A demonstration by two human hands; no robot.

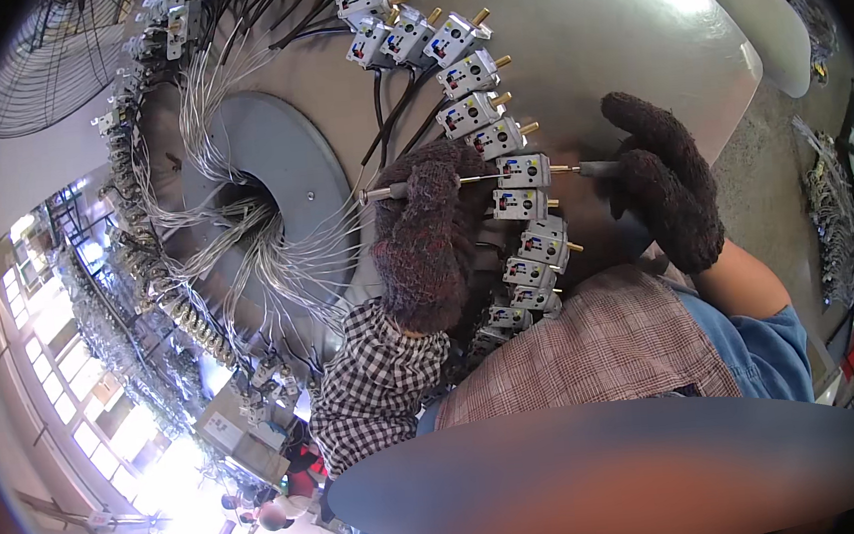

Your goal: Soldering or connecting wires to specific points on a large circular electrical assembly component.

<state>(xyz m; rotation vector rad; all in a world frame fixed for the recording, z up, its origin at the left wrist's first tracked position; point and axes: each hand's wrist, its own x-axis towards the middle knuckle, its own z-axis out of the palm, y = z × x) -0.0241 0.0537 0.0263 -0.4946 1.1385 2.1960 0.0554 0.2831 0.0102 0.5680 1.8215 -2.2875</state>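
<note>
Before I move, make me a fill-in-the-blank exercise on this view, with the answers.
1. The checked sleeve is black and ____.
2. The fan shows at the picture's upper ____.
3. The left hand holds a thin-shafted tool pointing toward the picture's ____.
4. The right hand holds a second tool on the picture's ____ side of the metal block.

Missing words: white; left; right; right.

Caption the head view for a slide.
Gloved left hand and right hand hold slim tools on opposite sides of a small metal unit in a curving row.
</note>
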